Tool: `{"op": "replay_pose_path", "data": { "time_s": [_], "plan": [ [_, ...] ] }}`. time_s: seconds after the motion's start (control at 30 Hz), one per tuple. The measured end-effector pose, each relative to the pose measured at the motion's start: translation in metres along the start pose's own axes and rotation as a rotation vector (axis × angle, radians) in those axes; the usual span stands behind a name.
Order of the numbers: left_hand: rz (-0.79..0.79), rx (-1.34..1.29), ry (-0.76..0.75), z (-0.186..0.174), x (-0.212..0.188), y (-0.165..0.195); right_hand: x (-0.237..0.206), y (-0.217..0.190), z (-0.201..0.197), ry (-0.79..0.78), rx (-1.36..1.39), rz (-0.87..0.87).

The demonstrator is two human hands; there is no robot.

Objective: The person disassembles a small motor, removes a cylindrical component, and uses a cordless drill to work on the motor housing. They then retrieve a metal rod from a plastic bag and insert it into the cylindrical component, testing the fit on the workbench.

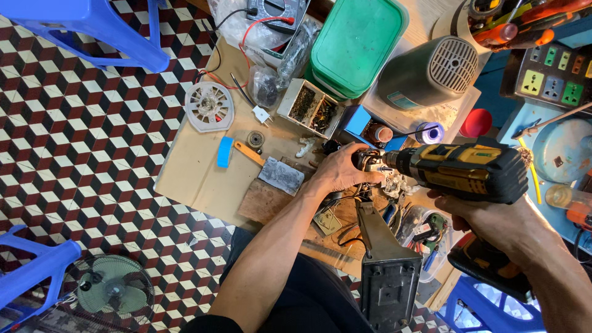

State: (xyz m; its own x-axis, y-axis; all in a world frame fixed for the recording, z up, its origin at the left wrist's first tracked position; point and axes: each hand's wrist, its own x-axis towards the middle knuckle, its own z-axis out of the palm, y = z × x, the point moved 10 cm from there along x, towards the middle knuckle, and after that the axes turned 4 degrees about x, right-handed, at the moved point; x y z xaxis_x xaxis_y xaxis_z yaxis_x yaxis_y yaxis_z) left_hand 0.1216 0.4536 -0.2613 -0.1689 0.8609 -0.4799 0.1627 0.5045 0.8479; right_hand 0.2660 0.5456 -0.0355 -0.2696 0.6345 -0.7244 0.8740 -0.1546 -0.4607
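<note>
Right hand point(493, 225): clenched around the handle of a yellow-and-black cordless drill point(462, 169), held level so that its chuck points left toward the other hand.

Left hand point(339, 169): fingers closed in a grip on the drill's chuck and on a small metal part point(377, 168) at its tip, apparently steadying the part against the bit; exactly what the fingers pinch is hidden.

Drill position: in the air, above the middle of the cluttered work area, between the two hands.

Grey metal housing point(385, 271): a tapered, boxy casing standing just below the hands and against the person's lap, close at hand.

Cardboard sheet point(203, 172): flat brown sheet spread over the patterned tile floor point(80, 123), serving as the worktop and keeping small pieces off the tiles.

Loose parts on the sheet: a round grey slotted fan cover point(209, 106), a blue plastic strip point(225, 152) and a grey metal plate point(280, 176), laid apart to the left.

White open box of small hardware point(311, 108): within reach, just above the left hand.

Green plastic lidded container point(357, 43): behind the box, beside a dark green cylindrical motor casing point(428, 74).

Blue plastic stools point(92, 28): at the edges of the floor.
</note>
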Motion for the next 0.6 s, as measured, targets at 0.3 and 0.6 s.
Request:
{"op": "replay_pose_path", "data": {
  "time_s": [0.3, 0.6],
  "plan": [
    [0.019, -0.018, 0.011, -0.0018, -0.0015, 0.0044, -0.0025, 0.0012, 0.0027, -0.021, 0.024, 0.014],
    [-0.012, -0.014, -0.001, -0.0012, -0.0017, 0.0042, 0.001, -0.0046, -0.0005, 0.0, -0.003, -0.027]
  ]
}}
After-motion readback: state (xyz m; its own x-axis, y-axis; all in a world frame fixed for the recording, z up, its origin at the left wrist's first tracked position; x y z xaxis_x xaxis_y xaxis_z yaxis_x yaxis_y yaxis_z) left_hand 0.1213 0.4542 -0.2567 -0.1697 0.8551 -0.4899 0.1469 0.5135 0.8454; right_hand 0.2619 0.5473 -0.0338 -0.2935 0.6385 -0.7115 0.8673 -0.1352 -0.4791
